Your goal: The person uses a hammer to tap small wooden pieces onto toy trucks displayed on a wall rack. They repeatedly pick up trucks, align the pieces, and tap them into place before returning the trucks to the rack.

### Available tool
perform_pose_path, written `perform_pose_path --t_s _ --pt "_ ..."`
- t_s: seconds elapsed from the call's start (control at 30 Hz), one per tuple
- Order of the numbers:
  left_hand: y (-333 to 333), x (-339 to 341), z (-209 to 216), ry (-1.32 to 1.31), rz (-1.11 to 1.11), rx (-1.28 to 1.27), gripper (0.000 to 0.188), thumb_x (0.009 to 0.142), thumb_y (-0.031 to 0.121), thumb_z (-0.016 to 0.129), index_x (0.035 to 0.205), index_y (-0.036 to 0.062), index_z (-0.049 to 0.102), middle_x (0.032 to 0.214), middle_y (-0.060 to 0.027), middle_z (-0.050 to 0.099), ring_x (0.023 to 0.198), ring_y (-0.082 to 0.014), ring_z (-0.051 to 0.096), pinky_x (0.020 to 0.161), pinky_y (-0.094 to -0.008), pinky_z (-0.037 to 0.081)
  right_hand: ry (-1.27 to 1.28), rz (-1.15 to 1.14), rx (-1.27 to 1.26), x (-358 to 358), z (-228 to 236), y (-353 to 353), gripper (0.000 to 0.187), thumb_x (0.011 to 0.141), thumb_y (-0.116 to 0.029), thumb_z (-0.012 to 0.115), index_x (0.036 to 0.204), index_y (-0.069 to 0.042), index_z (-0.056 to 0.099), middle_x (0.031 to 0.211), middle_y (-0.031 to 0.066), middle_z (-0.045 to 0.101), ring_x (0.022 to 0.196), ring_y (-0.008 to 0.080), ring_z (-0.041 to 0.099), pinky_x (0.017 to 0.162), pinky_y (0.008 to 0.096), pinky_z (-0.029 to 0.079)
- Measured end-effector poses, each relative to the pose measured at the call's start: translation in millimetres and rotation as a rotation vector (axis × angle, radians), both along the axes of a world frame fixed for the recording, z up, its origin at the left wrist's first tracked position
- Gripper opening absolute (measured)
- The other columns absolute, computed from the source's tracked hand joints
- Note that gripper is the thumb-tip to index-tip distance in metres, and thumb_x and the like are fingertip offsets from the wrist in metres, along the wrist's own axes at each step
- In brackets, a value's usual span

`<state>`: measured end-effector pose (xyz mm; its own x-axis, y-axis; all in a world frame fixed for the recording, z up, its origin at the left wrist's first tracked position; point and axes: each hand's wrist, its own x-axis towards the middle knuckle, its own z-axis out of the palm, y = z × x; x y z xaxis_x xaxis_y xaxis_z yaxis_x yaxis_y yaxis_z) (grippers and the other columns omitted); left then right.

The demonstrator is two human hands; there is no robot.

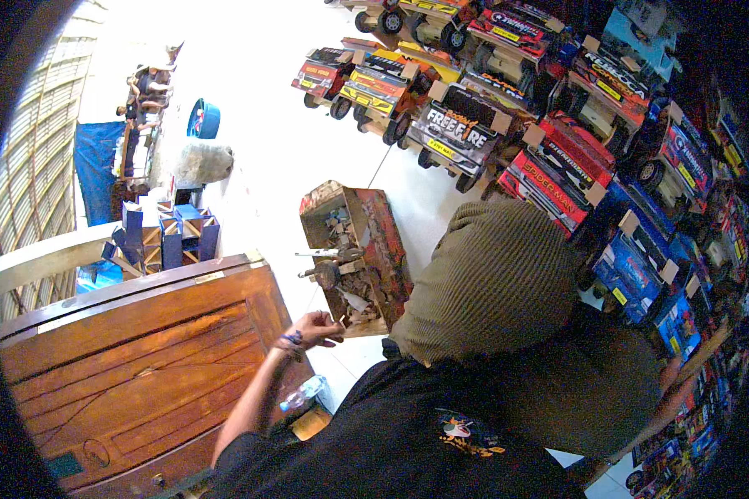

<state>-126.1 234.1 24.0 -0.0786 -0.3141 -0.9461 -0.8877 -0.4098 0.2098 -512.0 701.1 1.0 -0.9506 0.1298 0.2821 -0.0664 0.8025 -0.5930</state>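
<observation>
One open wooden box (358, 258) of small wood pieces is seen, one wooden door (141, 358), one blue basin (204, 119), one plastic bottle (302, 392), and over a dozen toy trucks (458, 125).

your view is lit by strong daylight from the upper left, which burns the white floor (275, 91) out to glare. a black fisheye ring frames the picture; straight edges bow near the rim, and the right side falls dim and soft.
</observation>
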Motion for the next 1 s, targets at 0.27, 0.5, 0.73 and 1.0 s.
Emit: perform_pose_path --t_s 0.27,0.5,0.73,1.0 --pt "-58.2 -34.5 0.8 -0.112 -0.609 -0.061 0.022 0.088 0.013 0.069 0.103 0.0017 0.057 0.084 -0.0095 0.069 0.073 -0.0242 0.072 0.054 -0.0385 0.060 -0.226 -0.044 -0.376 1.4 -5.5 8.8 0.048 0.102 -0.024 0.056 0.142 0.001 0.044 0.126 0.0159 0.058 0.106 0.0224 0.057 0.093 0.0336 0.046" --pt "-82.1 -66.4 14.4 -0.024 0.115 0.387 0.024 0.093 0.011 0.065 0.116 0.0018 0.062 0.098 -0.0131 0.071 0.089 -0.0265 0.071 0.079 -0.0415 0.061 -0.225 -0.213 -0.526 19.1 4.8 -0.9 0.053 0.096 -0.021 0.067 0.137 0.006 0.048 0.126 0.0183 0.060 0.106 0.0213 0.058 0.092 0.0320 0.048" --pt "-59.7 -250.0 122.3 0.752 -0.641 -0.082 0.015 0.093 0.002 0.058 0.108 -0.0006 0.059 0.108 -0.0153 0.064 0.099 -0.0279 0.067 0.085 -0.0398 0.058 -0.231 -0.153 -0.340 6.4 18.6 10.0 0.046 0.100 -0.024 0.061 0.136 0.003 0.051 0.128 0.0131 0.061 0.106 0.0191 0.058 0.092 0.0322 0.047" --pt "35.1 -458.6 147.8 1.011 -0.986 -0.126 0.030 0.093 0.003 0.066 0.122 0.0008 0.059 0.110 -0.0069 0.068 0.100 -0.0137 0.067 0.088 -0.0282 0.056 -0.211 0.016 -0.209 11.6 57.2 8.7 0.050 0.096 -0.018 0.062 0.140 0.000 0.046 0.126 0.0223 0.062 0.113 0.0311 0.062 0.097 0.0392 0.047"
